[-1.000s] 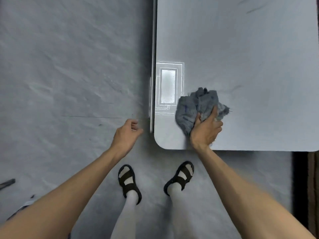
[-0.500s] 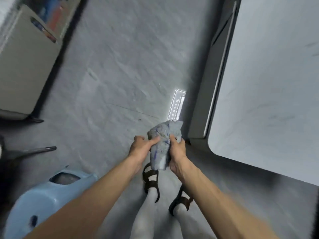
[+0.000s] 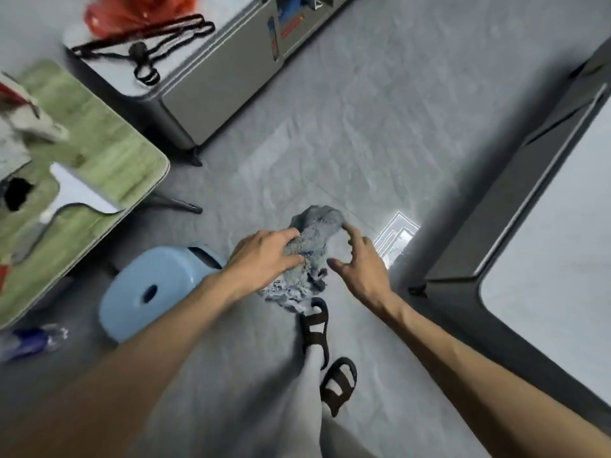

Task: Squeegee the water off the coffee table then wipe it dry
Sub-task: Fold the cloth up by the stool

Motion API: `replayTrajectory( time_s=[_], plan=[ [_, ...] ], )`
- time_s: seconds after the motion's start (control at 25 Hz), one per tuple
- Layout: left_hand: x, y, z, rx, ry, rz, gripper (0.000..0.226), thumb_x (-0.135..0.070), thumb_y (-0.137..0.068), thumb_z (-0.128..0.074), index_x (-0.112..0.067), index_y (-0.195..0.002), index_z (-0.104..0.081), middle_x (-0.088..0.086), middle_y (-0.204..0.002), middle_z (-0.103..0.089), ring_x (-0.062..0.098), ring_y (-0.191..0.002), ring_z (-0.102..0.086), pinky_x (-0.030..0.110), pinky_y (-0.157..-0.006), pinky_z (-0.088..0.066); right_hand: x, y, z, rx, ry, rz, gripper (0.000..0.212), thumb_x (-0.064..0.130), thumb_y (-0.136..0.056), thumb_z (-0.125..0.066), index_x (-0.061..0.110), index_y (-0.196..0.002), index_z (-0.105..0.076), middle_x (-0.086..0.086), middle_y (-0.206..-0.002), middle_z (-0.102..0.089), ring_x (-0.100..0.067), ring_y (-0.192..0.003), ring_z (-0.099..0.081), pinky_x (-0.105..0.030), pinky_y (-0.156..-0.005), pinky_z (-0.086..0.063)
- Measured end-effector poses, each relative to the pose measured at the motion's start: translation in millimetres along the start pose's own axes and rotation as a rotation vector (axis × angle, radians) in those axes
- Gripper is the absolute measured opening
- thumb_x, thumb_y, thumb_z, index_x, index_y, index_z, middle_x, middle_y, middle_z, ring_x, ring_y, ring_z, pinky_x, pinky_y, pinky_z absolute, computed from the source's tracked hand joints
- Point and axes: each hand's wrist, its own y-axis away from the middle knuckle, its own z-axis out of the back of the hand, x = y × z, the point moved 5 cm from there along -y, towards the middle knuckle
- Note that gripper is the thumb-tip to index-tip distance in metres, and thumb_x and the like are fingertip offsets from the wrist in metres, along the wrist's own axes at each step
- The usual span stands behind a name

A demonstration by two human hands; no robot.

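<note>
A crumpled grey-blue cloth [image 3: 314, 236] hangs in the air above the floor, in front of my legs. My left hand [image 3: 264, 256] grips it from the left, fingers curled into the fabric. Just to the cloth's right is my right hand [image 3: 362, 264], fingers spread and relaxed, its index fingertip near the cloth's top edge. The white-topped coffee table [image 3: 549, 259] lies off to the right, apart from both hands. On the green table [image 3: 109, 153] at the left lies a white squeegee-like tool [image 3: 77, 191].
A light blue stool [image 3: 148, 287] stands on the grey floor just left of my left forearm. A grey cabinet [image 3: 218, 77] with black straps and a red bag stands at the back. A plastic bottle [image 3: 31, 340] lies at the lower left. My sandalled feet [image 3: 319, 328] are below the cloth.
The cloth came off the coffee table top and my view turned left. Both hands held it half a second ago; now my right hand has let go and spread open.
</note>
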Motion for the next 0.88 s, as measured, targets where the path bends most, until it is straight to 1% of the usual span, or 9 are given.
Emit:
replayTrajectory(
  time_s=[0.12, 0.16, 0.24, 0.32, 0.4, 0.48, 0.6, 0.72, 0.88],
  plan=[
    [40, 48, 30, 0.015, -0.114, -0.084, 0.03, -0.05, -0.088, -0.059, -0.032, -0.11, -0.05, -0.002, -0.071, -0.06, 0.02, -0.066, -0.06, 0.03, -0.062, -0.042, 84, -16, -10, -0.037, 0.334, 0.549, 0.091, 0.039, -0.07, -0.077, 0.036, -0.148, -0.03, -0.01, -0.145, -0.037, -0.03, -0.129, -0.041, -0.042, -0.099, -0.042],
    [58, 64, 40, 0.003, -0.134, -0.09, 0.031, -0.052, -0.088, -0.058, -0.034, -0.111, -0.049, -0.003, -0.07, -0.059, 0.019, -0.065, -0.058, 0.033, -0.064, -0.046, 113, -19, -24, -0.003, 0.435, 0.684, 0.088, 0.039, -0.068, -0.078, 0.035, -0.145, -0.037, -0.009, -0.147, -0.036, -0.031, -0.133, -0.037, -0.043, -0.101, -0.038],
    [102, 94, 53, -0.024, -0.138, -0.054, 0.034, -0.055, -0.088, -0.055, -0.037, -0.116, -0.047, -0.001, -0.078, -0.064, 0.019, -0.071, -0.061, 0.035, -0.069, -0.05, 160, -15, -66, 0.129, 0.611, 0.904, 0.057, 0.038, -0.07, -0.076, 0.028, -0.124, -0.06, -0.007, -0.14, -0.049, -0.029, -0.131, -0.042, -0.041, -0.101, -0.036],
    [150, 121, 55, -0.06, -0.155, 0.024, 0.045, -0.064, -0.085, -0.049, -0.039, -0.122, -0.046, -0.001, -0.087, -0.068, 0.022, -0.083, -0.065, 0.036, -0.071, -0.051, 187, -6, -111, 0.289, 0.686, 0.909, 0.031, 0.032, -0.075, -0.069, 0.019, -0.103, -0.065, -0.007, -0.111, -0.067, -0.03, -0.107, -0.06, -0.038, -0.089, -0.047],
    [197, 143, 48, -0.031, -0.057, 0.146, 0.067, -0.073, -0.074, -0.054, -0.039, -0.131, -0.044, 0.0, -0.101, -0.07, 0.023, -0.099, -0.065, 0.039, -0.083, -0.052, 199, -4, -144, 0.404, 0.649, 0.762, 0.025, 0.029, -0.077, -0.064, 0.015, -0.097, -0.058, -0.012, -0.087, -0.068, -0.035, -0.082, -0.064, -0.042, -0.071, -0.052],
    [248, 166, 37, 0.024, 0.153, 0.257, 0.084, -0.064, -0.063, -0.075, -0.034, -0.135, -0.045, 0.005, -0.124, -0.065, 0.022, -0.114, -0.06, 0.039, -0.096, -0.049, 219, 0, -183, 0.447, 0.649, 0.771, 0.027, 0.025, -0.075, -0.064, 0.013, -0.097, -0.055, -0.014, -0.08, -0.067, -0.036, -0.073, -0.062, -0.043, -0.064, -0.051],
    [330, 190, 30, -0.152, 0.221, 0.372, 0.064, -0.038, -0.062, -0.087, -0.025, -0.116, -0.055, 0.008, -0.119, -0.067, 0.021, -0.097, -0.062, 0.026, -0.077, -0.044, 265, -3, -242, 0.373, 0.702, 0.884, 0.032, 0.029, -0.077, -0.066, 0.013, -0.101, -0.053, -0.015, -0.086, -0.067, -0.037, -0.076, -0.062, -0.037, -0.059, -0.043],
    [400, 203, 32, -0.432, 0.26, 0.451, 0.045, -0.025, -0.067, -0.086, -0.013, -0.102, -0.059, 0.01, -0.097, -0.07, 0.023, -0.083, -0.062, 0.026, -0.065, -0.039, 294, -15, -291, 0.229, 0.747, 0.951, 0.029, 0.033, -0.081, -0.064, 0.016, -0.101, -0.052, -0.011, -0.091, -0.068, -0.038, -0.078, -0.063, -0.035, -0.058, -0.036],
    [462, 201, 4, -0.494, 0.337, 0.455, 0.039, -0.013, -0.067, -0.085, -0.004, -0.098, -0.062, 0.014, -0.09, -0.067, 0.019, -0.073, -0.053, 0.022, -0.061, -0.03, 295, -28, -357, 0.198, 0.734, 0.899, 0.02, 0.02, -0.083, -0.056, 0.013, -0.101, -0.054, -0.01, -0.093, -0.068, -0.041, -0.08, -0.061, -0.038, -0.059, -0.038]
  ],
)
